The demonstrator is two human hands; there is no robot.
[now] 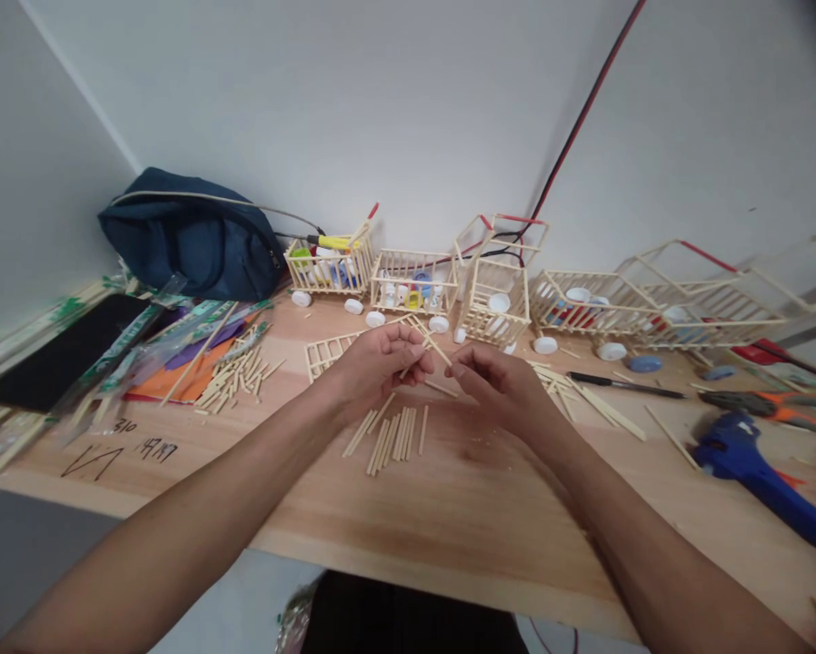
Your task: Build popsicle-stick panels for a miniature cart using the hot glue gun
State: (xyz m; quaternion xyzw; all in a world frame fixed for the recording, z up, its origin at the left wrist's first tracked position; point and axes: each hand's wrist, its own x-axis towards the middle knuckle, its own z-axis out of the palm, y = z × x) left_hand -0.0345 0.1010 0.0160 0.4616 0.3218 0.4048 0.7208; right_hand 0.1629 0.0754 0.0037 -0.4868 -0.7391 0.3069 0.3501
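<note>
In the middle of the wooden table my left hand [384, 363] is closed, its fingertips pinching a short wooden stick [412, 363]. Opposite it, my right hand [496, 381] pinches the near end of another thin wooden stick [436, 345]. That stick slants away toward the back. A flat ladder-like stick frame [323, 356] lies partly hidden behind my left hand. Several cut sticks [394, 438] are laid out side by side on the table, just below both hands.
Along the wall stand stick-built carts [413, 263] holding bottle caps. Left are a dark blue bag [190, 232], orange sheet [176, 374] and a pile of short sticks [234, 374]. Right are a black pen [626, 386], pliers [776, 406] and a blue glue gun [755, 472].
</note>
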